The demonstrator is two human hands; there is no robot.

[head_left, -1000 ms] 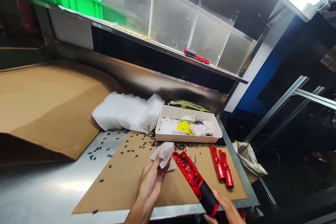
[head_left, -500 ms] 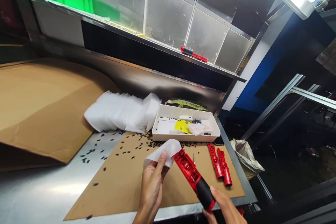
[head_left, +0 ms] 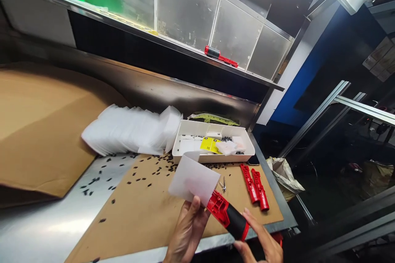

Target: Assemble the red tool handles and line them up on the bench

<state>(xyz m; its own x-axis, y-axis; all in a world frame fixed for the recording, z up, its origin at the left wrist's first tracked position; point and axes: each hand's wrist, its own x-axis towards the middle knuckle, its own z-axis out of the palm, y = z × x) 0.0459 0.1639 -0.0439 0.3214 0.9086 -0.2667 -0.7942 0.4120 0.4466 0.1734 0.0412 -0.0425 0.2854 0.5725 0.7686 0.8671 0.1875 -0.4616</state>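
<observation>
A red-and-black plastic tool handle (head_left: 227, 216), half-sleeved in a translucent white pouch (head_left: 194, 178), is gripped by the right hand (head_left: 261, 243) while the left hand (head_left: 188, 232) pinches the pouch, just above the brown cardboard mat's (head_left: 138, 213) near edge, two red plastic shells (head_left: 255, 181) lying near the mat's right edge.

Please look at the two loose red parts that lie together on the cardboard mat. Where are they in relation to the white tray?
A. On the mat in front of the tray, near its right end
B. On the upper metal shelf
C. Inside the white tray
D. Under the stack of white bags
A. The two red parts lie side by side on the cardboard mat, just in front of the white tray near its right end.
</observation>
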